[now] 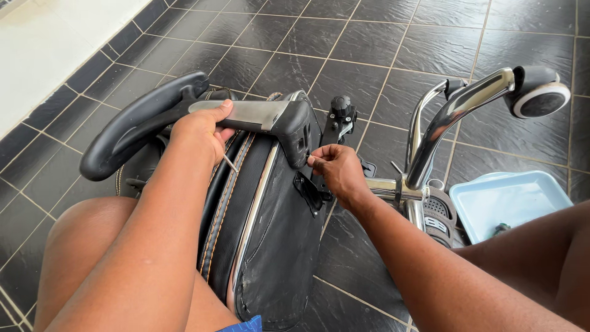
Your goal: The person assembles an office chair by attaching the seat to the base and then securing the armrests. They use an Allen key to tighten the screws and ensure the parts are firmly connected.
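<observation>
While the left hand (200,132) grips the armrest (246,114), the right hand (338,172) pinches something tiny beside a tray (522,197).

We cannot make out what the right hand (337,167) pinches at its fingertips; it is too small. The seat cushion (270,246) is cut off by the frame's bottom edge. In the light blue tray (491,190) at lower right, a small dark object (501,229) is half hidden behind the forearm.

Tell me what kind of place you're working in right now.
Probably a home floor or porch used as a makeshift repair spot: dark slate floor tiles, an office chair seat tipped on its side, and a light blue plastic tray holding small parts.
</observation>
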